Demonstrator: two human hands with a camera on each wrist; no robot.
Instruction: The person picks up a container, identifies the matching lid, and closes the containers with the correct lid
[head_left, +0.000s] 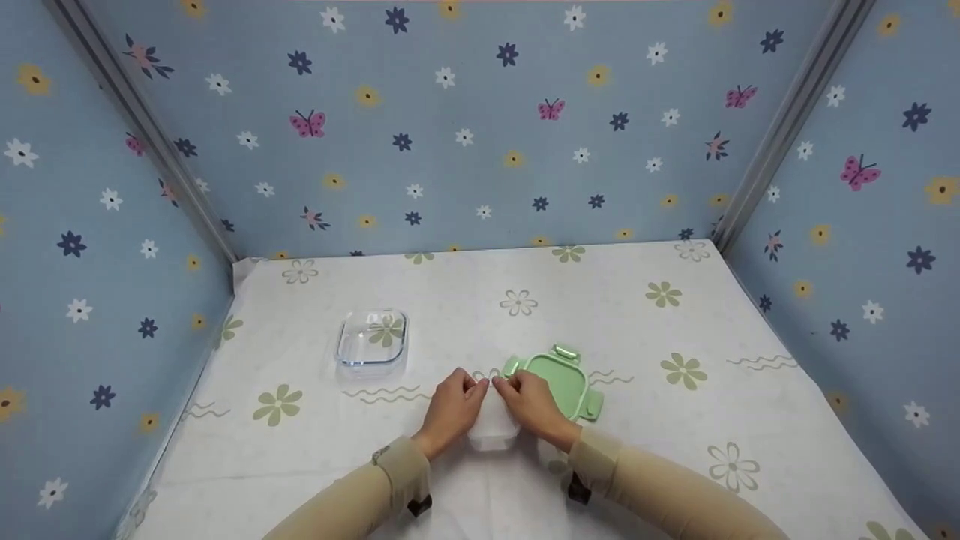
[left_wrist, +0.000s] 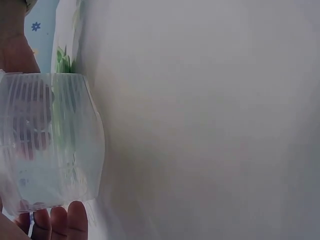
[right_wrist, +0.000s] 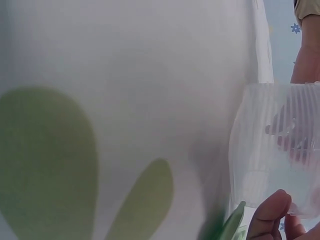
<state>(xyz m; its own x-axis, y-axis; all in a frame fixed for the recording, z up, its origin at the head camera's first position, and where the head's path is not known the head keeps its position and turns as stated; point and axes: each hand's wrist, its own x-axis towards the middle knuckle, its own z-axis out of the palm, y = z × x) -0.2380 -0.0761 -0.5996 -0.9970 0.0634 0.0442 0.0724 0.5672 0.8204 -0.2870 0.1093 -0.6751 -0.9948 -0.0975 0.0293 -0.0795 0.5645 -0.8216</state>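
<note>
A: Clear ribbed plastic is what we have between our palms: a small translucent cup (head_left: 493,429), standing on the flowered tablecloth (head_left: 675,450) right in front of us. Going from the left, our left hand (head_left: 452,409) sits against the cup's nine o'clock side, with its fingers curled over the far rim.

B: Agreed, and the left wrist view shows those fingertips (left_wrist: 59,222) wrapped round the cup's (left_wrist: 50,140) ribbed wall. Our right hand (head_left: 534,405) mirrors it at three o'clock, thumb and fingers bent round the cup as well.

A: So both hands grip it, neither slack nor spread. In the right wrist view our thumb (right_wrist: 267,215) presses on the cup's (right_wrist: 277,155) lower edge.

B: What of its axis? We read it as upright, mouth towards us and up, though from above our fingers hide the rim, so we cannot tell for sure.

A: Fair. The relation we care about is what lies around it. The glass container (head_left: 373,341) stands at about ten o'clock from the cup, well apart, on the left hand's side.

B: And the green snap lid (head_left: 559,379) lies flat at about one o'clock, just beside our right hand, nearly touching the knuckles.

A: So the left hand is nearer the glass, the right nearer the lid, and the cup sits evenly between both.
</note>
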